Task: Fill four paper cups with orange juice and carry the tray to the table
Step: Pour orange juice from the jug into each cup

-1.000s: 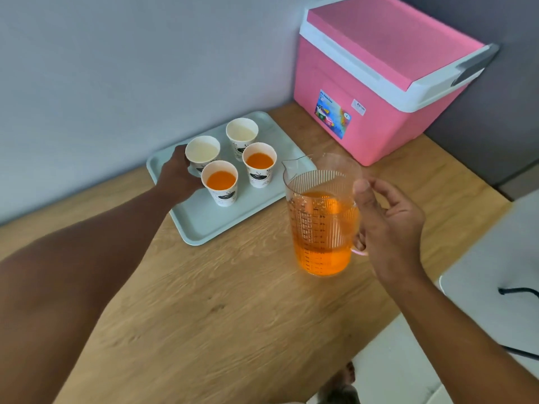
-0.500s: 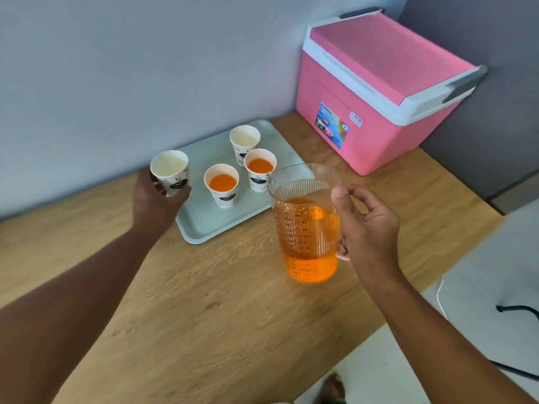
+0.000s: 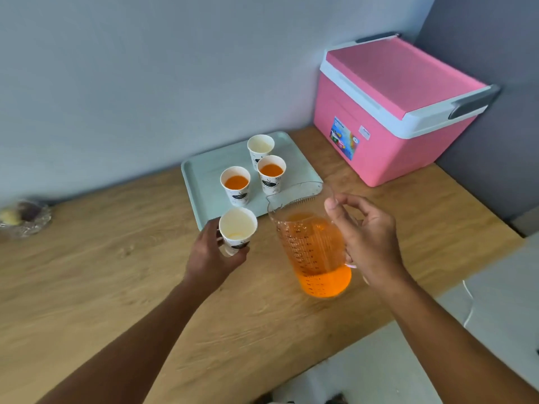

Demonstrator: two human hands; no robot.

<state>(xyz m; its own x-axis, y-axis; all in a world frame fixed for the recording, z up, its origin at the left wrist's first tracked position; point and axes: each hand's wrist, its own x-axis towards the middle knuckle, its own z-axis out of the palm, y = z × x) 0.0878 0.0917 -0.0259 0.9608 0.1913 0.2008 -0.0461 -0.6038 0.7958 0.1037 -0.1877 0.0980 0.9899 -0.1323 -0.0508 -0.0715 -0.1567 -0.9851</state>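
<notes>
My left hand (image 3: 210, 257) holds an empty white paper cup (image 3: 237, 230) above the wooden counter, just in front of the pale green tray (image 3: 201, 182). My right hand (image 3: 368, 243) grips the handle of a clear jug (image 3: 313, 246) about half full of orange juice, tilted with its spout toward the held cup. On the tray stand two cups with juice (image 3: 235, 185) (image 3: 271, 174) and one empty cup (image 3: 260, 147) behind them.
A pink cooler box (image 3: 393, 112) with a white rim sits at the back right of the wooden counter (image 3: 116, 287). A glass dish (image 3: 23, 218) lies at the far left. The counter's front edge drops to a pale floor at the right.
My left hand has lifted the empty cup off the tray and brought it right, next to the jug. The jug has tilted toward it.
</notes>
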